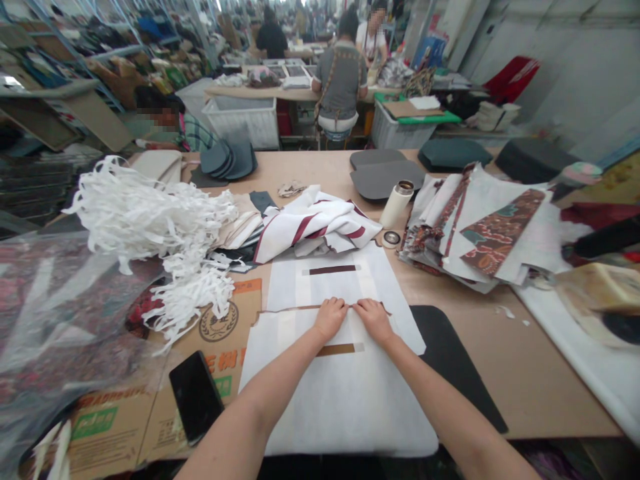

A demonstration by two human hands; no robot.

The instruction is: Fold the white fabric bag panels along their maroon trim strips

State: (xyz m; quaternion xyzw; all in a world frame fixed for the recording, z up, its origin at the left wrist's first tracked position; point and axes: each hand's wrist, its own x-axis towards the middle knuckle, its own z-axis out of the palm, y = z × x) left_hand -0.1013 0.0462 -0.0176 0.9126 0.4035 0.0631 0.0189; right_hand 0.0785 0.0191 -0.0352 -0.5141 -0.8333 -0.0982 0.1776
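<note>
The left hand, fingers curled, touches a white, round-cornered, cloth-like panel on the tan tabletop; likewise the right hand. Whether they pinch, I can't tell. Uneven tugging could skew or crease it.

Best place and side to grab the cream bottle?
Probably mid-body on the cream bottle, from the left: the round body suits a wrapped hold, the patterned stack crowds its right, and its mouth is uncapped, so keep it upright.
</note>
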